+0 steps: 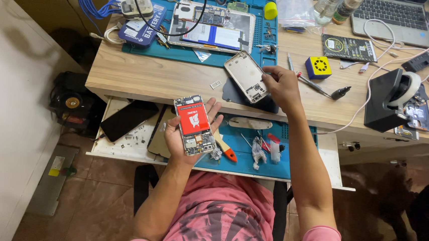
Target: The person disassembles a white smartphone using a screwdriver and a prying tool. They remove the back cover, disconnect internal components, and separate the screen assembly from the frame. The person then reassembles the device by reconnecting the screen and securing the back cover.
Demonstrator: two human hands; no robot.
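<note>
**Opened phone being held over the drawer, back cover being touched on the surface**

An opened phone (194,125), its red battery and circuit boards showing, is being cradled in the left hand (186,133), palm up, with the fingers curled loosely around its edges. It is being held above the pulled-out drawer (122,144), just in front of the wooden surface (142,72).

The right hand (282,87) is being stretched out over the surface, and its fingertips are being pressed together at the upper right edge of a silver back cover (246,76); whether something small is being pinched there cannot be told. The cover is lying tilted on a dark pad (236,97) near the surface's front edge.

A blue mat (252,153) with a brush and small tools is being carried in the drawer, beside a dark phone (128,120). A larger disassembled device (212,28) is lying on a teal mat (179,54) farther back, and a yellow-faced cube (318,67) is sitting to the right, near a screwdriver (317,86).
</note>
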